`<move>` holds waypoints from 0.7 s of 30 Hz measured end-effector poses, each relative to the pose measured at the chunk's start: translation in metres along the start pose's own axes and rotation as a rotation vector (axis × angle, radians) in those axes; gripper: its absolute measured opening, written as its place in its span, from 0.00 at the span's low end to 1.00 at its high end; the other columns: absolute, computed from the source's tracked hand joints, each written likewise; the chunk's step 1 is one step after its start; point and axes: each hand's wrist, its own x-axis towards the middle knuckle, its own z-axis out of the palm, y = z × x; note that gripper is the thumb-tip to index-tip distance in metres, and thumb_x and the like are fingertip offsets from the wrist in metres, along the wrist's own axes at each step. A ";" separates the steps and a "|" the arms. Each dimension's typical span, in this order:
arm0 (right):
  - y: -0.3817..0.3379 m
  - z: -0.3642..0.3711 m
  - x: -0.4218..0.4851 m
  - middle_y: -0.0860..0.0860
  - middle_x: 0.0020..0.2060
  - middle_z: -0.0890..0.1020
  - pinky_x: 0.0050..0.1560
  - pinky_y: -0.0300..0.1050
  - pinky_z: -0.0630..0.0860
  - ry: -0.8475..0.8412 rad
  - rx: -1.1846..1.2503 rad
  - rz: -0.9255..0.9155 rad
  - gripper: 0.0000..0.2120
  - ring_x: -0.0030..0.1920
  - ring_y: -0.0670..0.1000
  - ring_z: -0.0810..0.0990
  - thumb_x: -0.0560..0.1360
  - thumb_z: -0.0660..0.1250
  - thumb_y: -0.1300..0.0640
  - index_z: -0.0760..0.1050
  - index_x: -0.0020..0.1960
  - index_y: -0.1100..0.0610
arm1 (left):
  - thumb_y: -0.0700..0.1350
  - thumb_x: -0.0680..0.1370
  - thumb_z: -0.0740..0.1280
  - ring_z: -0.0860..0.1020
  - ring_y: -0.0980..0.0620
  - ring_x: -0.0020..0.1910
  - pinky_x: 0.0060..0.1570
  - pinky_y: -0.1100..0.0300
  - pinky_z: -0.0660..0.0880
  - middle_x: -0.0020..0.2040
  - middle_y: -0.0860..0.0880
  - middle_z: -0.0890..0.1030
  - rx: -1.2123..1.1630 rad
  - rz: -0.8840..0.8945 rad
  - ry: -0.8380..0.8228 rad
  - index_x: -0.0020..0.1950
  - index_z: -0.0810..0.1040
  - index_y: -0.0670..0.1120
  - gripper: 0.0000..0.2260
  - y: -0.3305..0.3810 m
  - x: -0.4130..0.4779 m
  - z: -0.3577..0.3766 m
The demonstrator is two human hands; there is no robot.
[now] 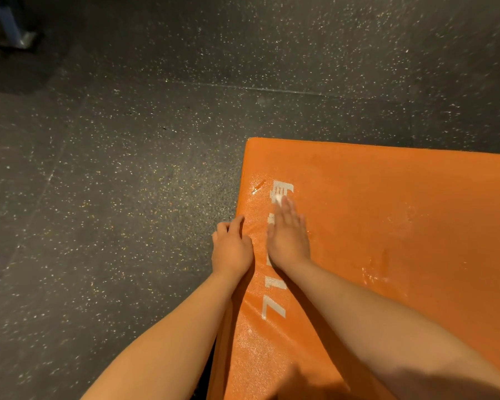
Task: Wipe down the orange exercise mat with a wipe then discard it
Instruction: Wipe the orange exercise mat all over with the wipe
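Note:
The orange exercise mat [387,226] lies on the dark floor and fills the right half of the view, with white lettering along its left side and wet shine on its surface. My right hand [287,235] lies flat on the mat with straight fingers, pressing a small white wipe [278,200] that peeks out past the fingertips. My left hand [231,246] grips the mat's left edge, its fingers curled over the side.
Dark speckled rubber floor [113,183] surrounds the mat on the left and beyond its far edge. A metal post base [18,36] stands at the far top left.

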 end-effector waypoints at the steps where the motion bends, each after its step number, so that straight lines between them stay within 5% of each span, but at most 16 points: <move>1: -0.010 0.002 -0.001 0.50 0.83 0.45 0.81 0.53 0.39 -0.036 0.031 -0.082 0.28 0.81 0.49 0.40 0.85 0.50 0.55 0.47 0.83 0.52 | 0.43 0.82 0.58 0.64 0.46 0.67 0.66 0.52 0.66 0.69 0.47 0.68 -0.033 0.011 0.019 0.77 0.65 0.52 0.23 0.002 0.004 0.001; 5: -0.017 0.005 0.013 0.48 0.83 0.45 0.80 0.53 0.35 -0.108 -0.064 -0.290 0.26 0.81 0.48 0.40 0.87 0.48 0.54 0.47 0.83 0.51 | 0.41 0.82 0.58 0.64 0.46 0.71 0.68 0.57 0.60 0.73 0.47 0.68 -0.076 0.053 0.033 0.79 0.63 0.51 0.24 0.007 0.027 0.000; 12: -0.008 -0.014 0.068 0.50 0.82 0.41 0.80 0.55 0.37 -0.006 -0.075 0.044 0.28 0.81 0.49 0.36 0.86 0.45 0.51 0.42 0.83 0.53 | 0.44 0.82 0.62 0.73 0.47 0.64 0.66 0.50 0.71 0.65 0.48 0.74 -0.109 0.079 0.054 0.78 0.65 0.54 0.24 -0.001 0.042 -0.005; 18: -0.041 -0.004 0.056 0.51 0.82 0.53 0.80 0.59 0.40 -0.267 -0.073 -0.430 0.23 0.82 0.51 0.45 0.86 0.50 0.54 0.58 0.81 0.54 | 0.46 0.82 0.64 0.78 0.55 0.54 0.55 0.60 0.74 0.63 0.53 0.78 -0.329 -0.009 0.060 0.74 0.70 0.53 0.20 -0.005 0.035 -0.004; 21: -0.024 -0.012 0.057 0.48 0.82 0.53 0.80 0.56 0.37 -0.233 -0.094 -0.470 0.24 0.82 0.49 0.45 0.86 0.51 0.54 0.57 0.82 0.50 | 0.43 0.82 0.65 0.77 0.54 0.58 0.59 0.59 0.73 0.67 0.52 0.76 -0.280 0.000 0.031 0.76 0.69 0.51 0.21 -0.008 0.029 -0.004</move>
